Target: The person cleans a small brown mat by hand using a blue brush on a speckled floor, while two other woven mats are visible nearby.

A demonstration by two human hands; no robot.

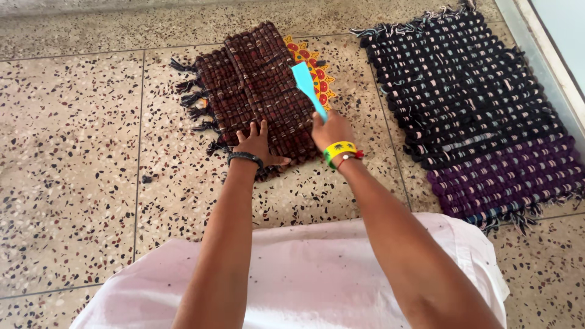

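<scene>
Soft, even daylight is brightening the speckled floor [73, 152]; beyond the fingertips [263, 125] the frame is staying sharp, shadows under the fingers are lying faint.

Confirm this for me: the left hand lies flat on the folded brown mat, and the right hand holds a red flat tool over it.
Not quite. The head view shows the tool is light blue, not red. The rest holds: the left hand lies flat on the folded brown mat, and the right hand holds the flat tool over it.
</scene>
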